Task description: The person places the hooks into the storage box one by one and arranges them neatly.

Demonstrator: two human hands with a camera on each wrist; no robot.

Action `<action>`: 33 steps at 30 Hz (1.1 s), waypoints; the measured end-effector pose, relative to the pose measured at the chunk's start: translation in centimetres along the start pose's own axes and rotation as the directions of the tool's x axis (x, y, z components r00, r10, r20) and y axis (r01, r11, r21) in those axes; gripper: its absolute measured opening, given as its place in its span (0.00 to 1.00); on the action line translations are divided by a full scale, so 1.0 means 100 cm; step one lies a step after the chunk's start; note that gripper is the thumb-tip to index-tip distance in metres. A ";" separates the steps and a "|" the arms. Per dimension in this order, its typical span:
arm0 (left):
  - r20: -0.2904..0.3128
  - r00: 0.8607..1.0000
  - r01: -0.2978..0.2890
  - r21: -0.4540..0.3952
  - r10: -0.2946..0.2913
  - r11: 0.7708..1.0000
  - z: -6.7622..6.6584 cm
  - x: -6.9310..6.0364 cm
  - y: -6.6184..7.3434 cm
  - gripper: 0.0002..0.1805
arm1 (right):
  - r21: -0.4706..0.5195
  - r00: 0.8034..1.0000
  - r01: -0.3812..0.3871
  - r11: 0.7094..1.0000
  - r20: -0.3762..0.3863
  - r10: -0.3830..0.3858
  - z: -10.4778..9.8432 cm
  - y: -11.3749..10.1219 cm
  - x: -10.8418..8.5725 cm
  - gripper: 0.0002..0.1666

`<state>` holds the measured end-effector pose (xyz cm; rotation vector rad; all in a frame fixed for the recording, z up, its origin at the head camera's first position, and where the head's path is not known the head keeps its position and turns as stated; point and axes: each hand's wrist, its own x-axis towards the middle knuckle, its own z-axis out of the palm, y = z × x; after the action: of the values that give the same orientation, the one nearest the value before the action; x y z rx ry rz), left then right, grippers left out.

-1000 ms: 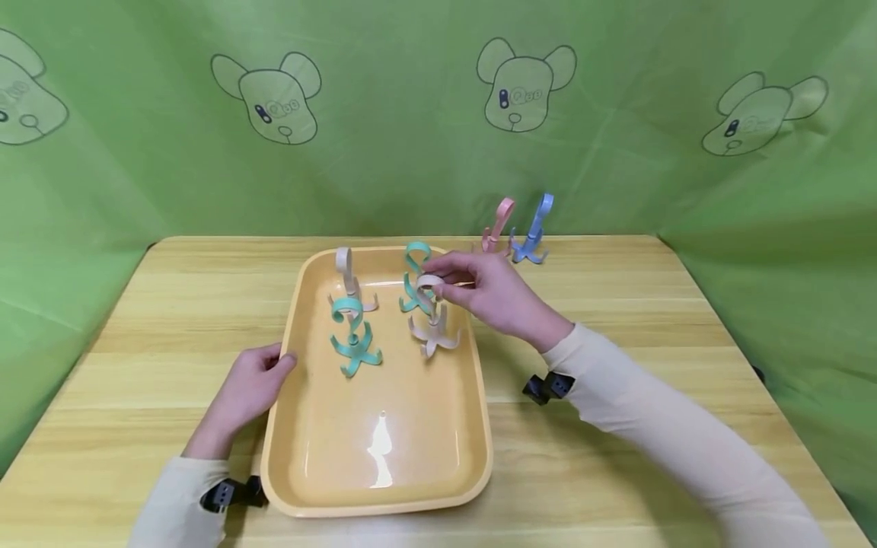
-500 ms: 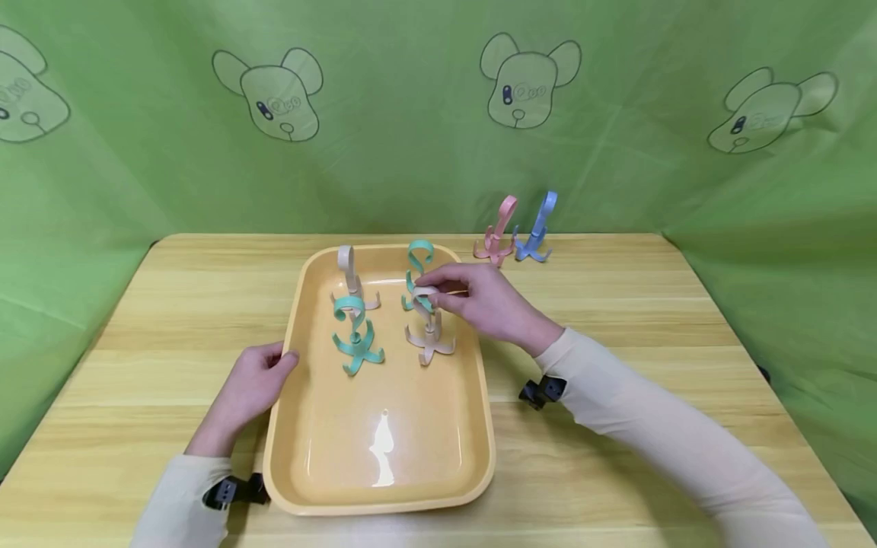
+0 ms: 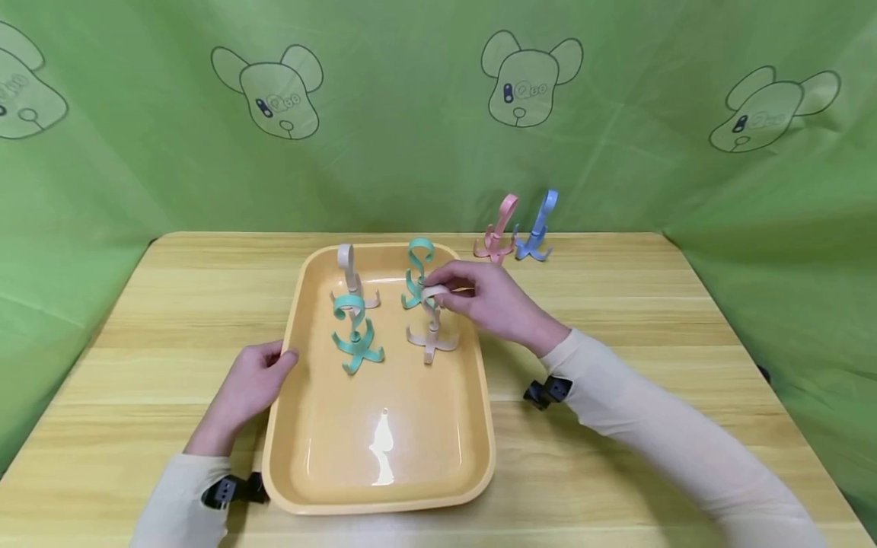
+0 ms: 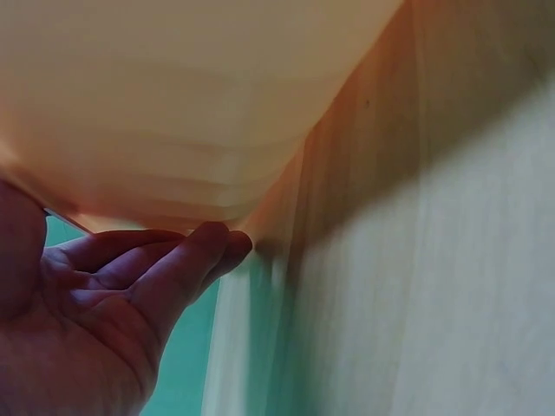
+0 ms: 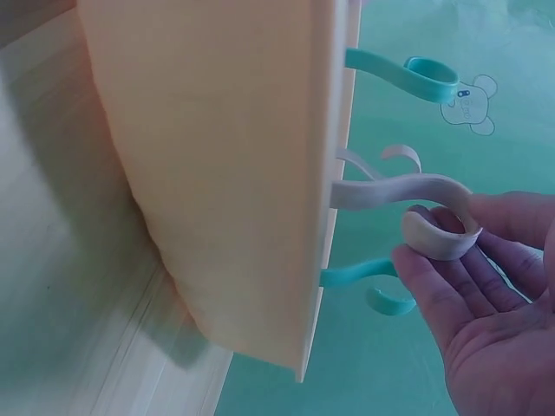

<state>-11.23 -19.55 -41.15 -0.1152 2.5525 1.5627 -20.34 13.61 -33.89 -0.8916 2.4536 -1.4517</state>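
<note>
The right hand (image 3: 489,301) pinches the curled top of a pale pinkish hook (image 3: 432,339), which stands in the front right of a group inside the orange tray (image 3: 384,508). In the right wrist view, thumb and fingers of the right hand (image 5: 494,295) are round that pale curl (image 5: 442,238). Behind it stands a green hook (image 3: 420,251). To the left are another green hook (image 3: 358,350) and a second pale hook (image 3: 346,262). The left hand (image 3: 250,384) holds the tray's left rim with its thumb on top; its fingers (image 4: 178,269) lie against the outer wall.
A pink hook (image 3: 496,242) and a blue hook (image 3: 537,232) stand on the wooden table (image 3: 589,289) near its back edge, to the right of the tray. Green cloth (image 3: 397,114) with printed animal heads hangs behind the table.
The right hand has shifted slightly left and towards the person, then a little right, with the pale hook turning and moving slightly. The left hand stays on the rim.
</note>
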 end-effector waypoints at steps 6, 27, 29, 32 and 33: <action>0.007 1.000 0.000 -0.009 0.001 1.000 0.003 0.002 0.001 0.20 | -0.022 0.999 -0.033 0.999 0.031 0.034 -0.007 0.000 -0.005 0.15; 0.004 1.000 0.021 -0.015 -0.021 1.000 0.002 0.001 -0.001 0.21 | 0.023 1.000 -0.011 1.000 0.012 0.011 -0.026 0.014 -0.022 0.21; 0.004 1.000 0.021 -0.009 -0.021 1.000 0.001 0.001 -0.001 0.21 | 0.023 1.000 -0.014 1.000 -0.002 0.014 -0.028 0.015 -0.024 0.20; 0.001 1.000 0.019 0.007 -0.019 1.000 0.000 0.002 0.000 0.20 | 0.021 1.000 -0.009 1.000 -0.024 0.009 -0.031 0.016 -0.026 0.19; 0.001 1.000 0.019 0.012 -0.019 1.000 0.000 0.002 -0.001 0.20 | 0.016 0.999 -0.006 1.000 -0.031 0.006 -0.032 0.016 -0.026 0.19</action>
<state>-11.47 -19.57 -41.25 -0.1365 2.5523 1.5399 -20.24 18.07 -34.02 -0.8639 2.4607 -1.4927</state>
